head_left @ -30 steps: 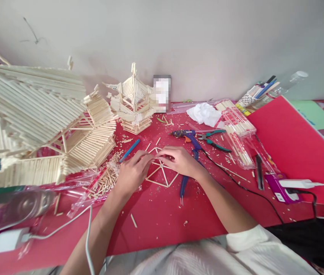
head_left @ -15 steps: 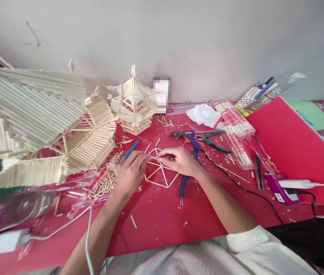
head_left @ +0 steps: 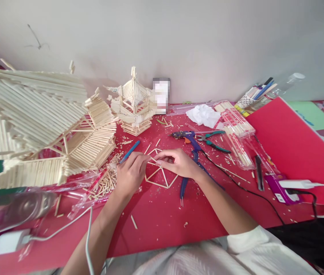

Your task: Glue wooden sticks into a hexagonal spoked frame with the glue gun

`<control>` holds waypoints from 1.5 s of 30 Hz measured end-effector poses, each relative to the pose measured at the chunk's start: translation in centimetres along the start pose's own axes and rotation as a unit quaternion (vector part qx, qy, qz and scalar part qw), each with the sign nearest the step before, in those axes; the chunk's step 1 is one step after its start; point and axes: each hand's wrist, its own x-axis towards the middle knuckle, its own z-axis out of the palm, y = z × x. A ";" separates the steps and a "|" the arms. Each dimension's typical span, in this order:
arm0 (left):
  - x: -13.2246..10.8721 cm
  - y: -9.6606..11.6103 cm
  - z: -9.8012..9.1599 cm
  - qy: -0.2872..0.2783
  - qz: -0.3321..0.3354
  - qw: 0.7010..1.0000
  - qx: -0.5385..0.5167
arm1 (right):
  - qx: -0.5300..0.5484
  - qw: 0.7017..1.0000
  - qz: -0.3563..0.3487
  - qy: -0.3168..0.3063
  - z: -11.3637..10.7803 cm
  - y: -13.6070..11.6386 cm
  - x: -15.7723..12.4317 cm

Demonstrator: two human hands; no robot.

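Observation:
A flat frame of thin wooden sticks (head_left: 164, 178), with spokes meeting near its middle, lies on the red table (head_left: 162, 221). Over its upper left side, my left hand (head_left: 132, 172) is closed, its fingertips pinching the left end of a short wooden stick (head_left: 153, 158). My right hand (head_left: 178, 163) pinches that stick's other end with thumb and forefinger and partly covers the frame. A blue pen-like tool (head_left: 129, 151) lies just behind my left hand. Short cut sticks (head_left: 106, 185) are heaped to the left.
Large stick-built model (head_left: 35, 114) at left; small stick tower (head_left: 134, 103) and phone (head_left: 162, 95) behind. Glue gun (head_left: 187, 136), green-handled pliers (head_left: 213, 140), blue-handled cutters (head_left: 184, 187), packed sticks (head_left: 236, 130), craft knife (head_left: 258, 173) and power strip (head_left: 284, 193) lie to the right.
My right fingertips have shifted slightly left and down along the stick. My left hand has barely moved.

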 end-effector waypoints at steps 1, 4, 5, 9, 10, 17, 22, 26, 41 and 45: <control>0.0 0.0 -0.1 0.000 0.002 1.000 -0.003 | 0.003 1.000 0.001 0.000 0.1 0.0 0.0; 0.0 0.0 -0.2 -0.010 0.001 1.000 -0.002 | 0.013 1.000 0.004 0.002 0.2 0.0 0.1; 0.0 -0.1 -0.3 -0.012 0.000 1.000 0.000 | 0.016 1.000 0.005 0.002 0.2 0.1 0.1; 0.1 0.0 -0.3 0.004 0.009 0.999 -0.030 | 0.020 1.000 0.004 0.003 0.5 0.3 0.1; 0.2 0.1 -0.2 0.006 0.003 0.999 -0.049 | 0.020 1.000 0.003 0.005 0.6 0.3 0.1; 0.4 0.4 0.4 -0.048 -0.159 0.963 -0.212 | 0.019 0.999 -0.024 0.010 1.2 0.5 0.4; 0.3 0.1 1.0 -0.056 -0.211 0.934 -0.283 | 0.030 0.999 -0.021 0.030 1.8 0.7 0.5; 0.4 -0.2 1.3 -0.038 -0.216 0.927 -0.306 | 0.017 0.999 -0.020 0.045 2.1 0.7 0.5; 0.8 -2.6 1.2 0.012 -0.217 0.902 -0.373 | -0.297 0.923 0.030 0.245 -2.9 1.3 -6.6; 0.5 -2.9 1.7 0.000 -0.199 0.916 -0.349 | -0.431 0.872 0.104 0.207 0.1 1.8 -9.5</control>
